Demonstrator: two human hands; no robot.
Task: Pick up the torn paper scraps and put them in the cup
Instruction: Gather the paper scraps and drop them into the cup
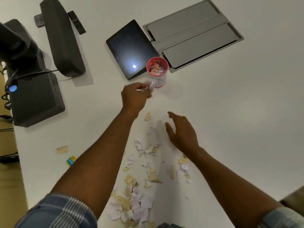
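item: white tabletop (230,112), seen from the head camera. we recorded our left hand (135,96) raised toward the far middle of the tabletop, fingers closed around a small bunch of white paper scraps (150,84), which stuck out past the fingertips just beside the near wall of the cup (157,72). the hand was blurred, so we could not tell whether the scraps touched the cup.

item: cup, pink rim, white wall with line markings, upright, already holding torn pieces of white and tan paper. it stood at the near right corner of a dark tablet (131,48) and just beside the near edge of a grey hatch (194,35) set into the tabletop.

item: our right hand (181,130), held over the middle of the tabletop, fingers apart and loosely curved, nothing in it.

item: torn paper scraps (136,201), white and tan, strewn from the middle toward the near edge between our two forearms, thickest at the near edge. one tan scrap (62,149) and a yellow and blue piece (71,161) lay apart near the left edge.

item: dark electronic units (60,38) along the far left edge, cabled; a remote (76,22) beside them.
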